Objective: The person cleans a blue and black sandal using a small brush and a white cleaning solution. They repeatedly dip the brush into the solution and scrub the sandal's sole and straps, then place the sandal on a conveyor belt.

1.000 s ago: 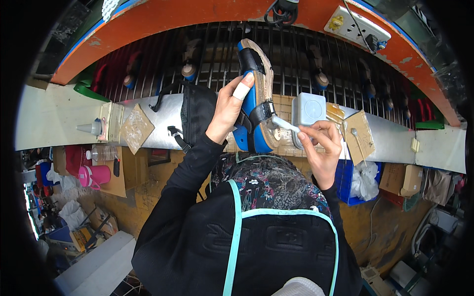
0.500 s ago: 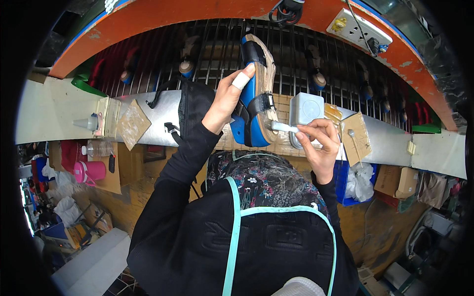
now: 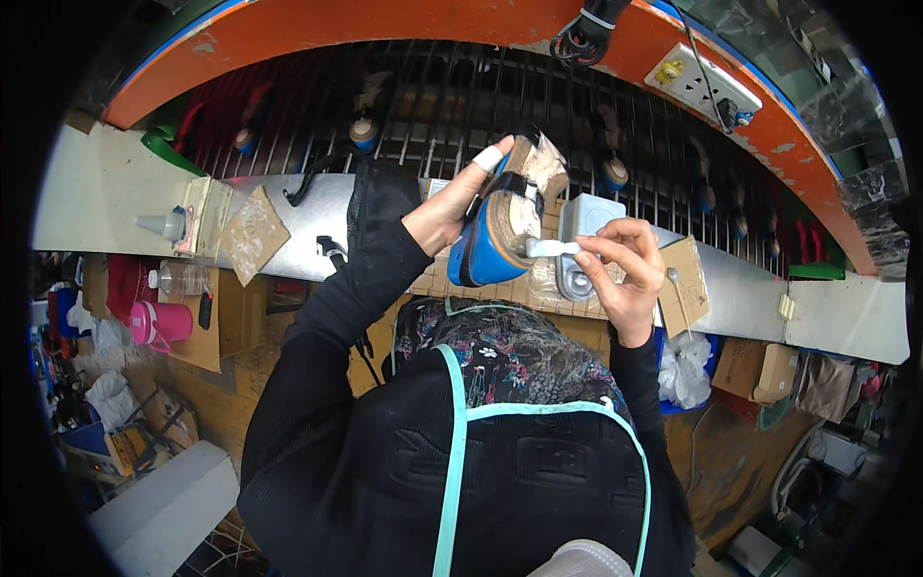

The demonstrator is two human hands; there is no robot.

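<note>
One hand, the left (image 3: 450, 210), gripped a black-strapped sandal (image 3: 520, 186) on a blue last (image 3: 488, 254) above a silvery bench (image 3: 306, 229) while the right hand (image 3: 630, 274) pinched a slim white tool (image 3: 553, 248), apparently edge-brushing, which called for steadiness.

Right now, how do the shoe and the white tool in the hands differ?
The shoe is bulky; the white tool is slim. The shoe shows blue, black and tan; the tool is whitish. The left hand holds the shoe, the right hand the tool. Both are held, close together.
</note>
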